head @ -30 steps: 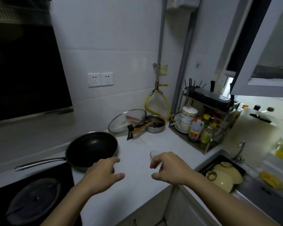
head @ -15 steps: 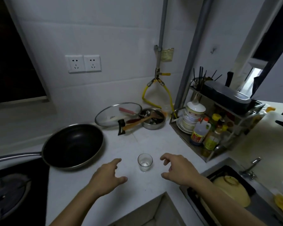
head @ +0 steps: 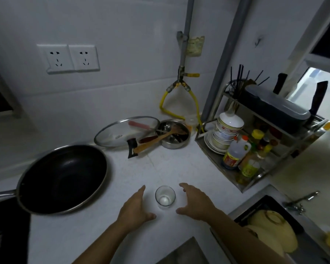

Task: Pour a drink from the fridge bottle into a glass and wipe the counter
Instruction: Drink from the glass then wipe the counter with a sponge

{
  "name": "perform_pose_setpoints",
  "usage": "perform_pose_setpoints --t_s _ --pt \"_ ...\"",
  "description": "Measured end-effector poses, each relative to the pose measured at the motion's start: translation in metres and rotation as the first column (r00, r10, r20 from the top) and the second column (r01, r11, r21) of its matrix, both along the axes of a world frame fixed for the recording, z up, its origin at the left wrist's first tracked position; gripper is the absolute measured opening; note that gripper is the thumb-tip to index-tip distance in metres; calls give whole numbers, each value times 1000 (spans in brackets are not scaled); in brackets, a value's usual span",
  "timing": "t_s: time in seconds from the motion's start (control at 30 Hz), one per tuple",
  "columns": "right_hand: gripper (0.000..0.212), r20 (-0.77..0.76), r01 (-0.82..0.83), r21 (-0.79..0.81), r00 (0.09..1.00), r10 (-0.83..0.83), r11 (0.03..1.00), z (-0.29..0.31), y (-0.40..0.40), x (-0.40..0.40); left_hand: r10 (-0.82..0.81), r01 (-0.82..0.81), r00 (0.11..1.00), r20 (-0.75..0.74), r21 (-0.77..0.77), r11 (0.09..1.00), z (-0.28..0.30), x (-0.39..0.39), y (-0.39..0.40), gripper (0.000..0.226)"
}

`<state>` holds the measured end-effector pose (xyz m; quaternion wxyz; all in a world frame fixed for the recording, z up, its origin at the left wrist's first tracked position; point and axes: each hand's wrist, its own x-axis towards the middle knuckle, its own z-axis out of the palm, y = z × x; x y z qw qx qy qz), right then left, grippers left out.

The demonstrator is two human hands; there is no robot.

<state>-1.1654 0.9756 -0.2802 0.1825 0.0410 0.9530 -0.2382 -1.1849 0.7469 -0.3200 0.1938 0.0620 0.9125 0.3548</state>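
A small clear glass (head: 165, 196) stands upright on the white counter (head: 179, 168), with nothing visible inside it. My left hand (head: 135, 208) hovers just left of the glass, fingers apart, not touching it. My right hand (head: 195, 202) is just right of the glass, open and curved toward it, with a small gap between them. No fridge bottle and no cloth are in view.
A black frying pan (head: 63, 180) sits left of the glass. A glass lid (head: 122, 130) and a steel bowl (head: 172, 137) with wooden spatulas lie near the back wall. A rack (head: 255, 149) of bowls and bottles stands right; a sink (head: 274, 235) with dishes is lower right.
My right hand has let go of the glass, which now stands free on the counter between both open hands. The camera has tilted down and moved closer to the counter.
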Motion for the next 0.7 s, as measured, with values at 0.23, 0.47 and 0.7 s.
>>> perform_pose_setpoints --t_s 0.23,0.47,0.7 --pt "101 54 -73 -21 996 74 997 -37 -8 -39 -87 81 987 135 49 996 -34 -28 30 108" --pt "108 189 -17 -223 980 60 975 -79 13 -64 42 -64 983 180 119 991 -58 -44 46 117" --pt "78 236 -34 -375 963 131 926 -103 24 -74 157 -189 976 148 235 953 -80 -37 66 78"
